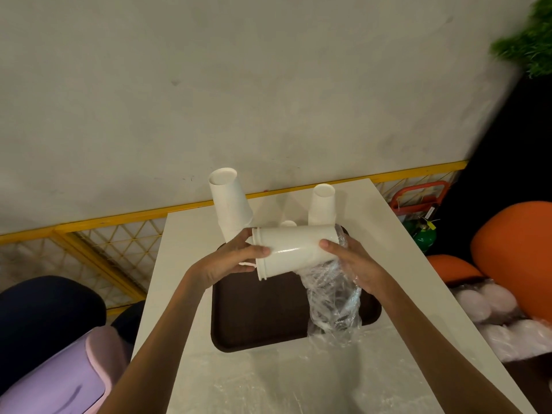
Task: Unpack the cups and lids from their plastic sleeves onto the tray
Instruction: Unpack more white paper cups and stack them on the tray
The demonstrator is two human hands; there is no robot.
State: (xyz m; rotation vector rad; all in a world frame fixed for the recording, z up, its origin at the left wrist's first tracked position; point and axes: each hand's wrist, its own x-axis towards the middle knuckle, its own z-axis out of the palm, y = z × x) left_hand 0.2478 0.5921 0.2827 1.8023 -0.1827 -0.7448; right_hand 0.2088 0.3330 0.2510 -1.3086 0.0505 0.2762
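Note:
A short stack of white paper cups (294, 251) lies sideways in the air above the dark brown tray (257, 318). My left hand (231, 261) grips its rim end. My right hand (351, 259) holds the base end together with the clear plastic sleeve (333, 303), which is pulled back off the cups and hangs crumpled down to the tray's right edge. At the tray's far side stand upside-down cup stacks: a tall leaning one (228, 204), another one (322, 204), and a small one (288, 223) mostly hidden behind the held cups.
The tray sits on a white table (185, 294) against a grey wall. A clear plastic sheet (268, 383) lies on the near tabletop. Right of the table, a box holds bagged white lids (493, 318) beside orange seats (516, 243). A lilac bin (56, 380) stands at lower left.

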